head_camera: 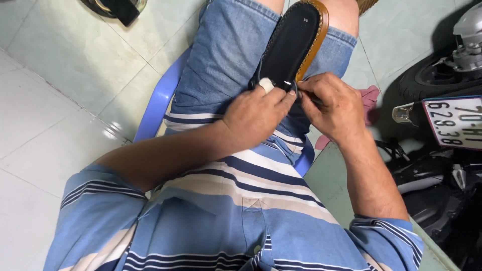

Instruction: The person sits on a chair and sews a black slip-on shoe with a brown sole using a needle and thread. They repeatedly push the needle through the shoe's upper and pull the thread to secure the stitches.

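A flat black shoe sole with a tan stitched leather rim (293, 40) lies on the lap at upper centre; the left hand (256, 118) clamps its heel end, while the right hand (334, 105) pinches a thin needle (287, 83).

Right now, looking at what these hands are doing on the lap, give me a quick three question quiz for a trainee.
1. True or false: the black shoe sole with the tan stitched leather rim lies on the tiled floor.
2. Which hand has a white wrapping on a finger?
3. Multiple choice: what stands at the right edge? A bicycle, B motorbike, C cart.

Key:
1. False; it rests on the lap, on the denim shorts.
2. The left hand; the right hand is bare.
3. B, the dark motorbike.
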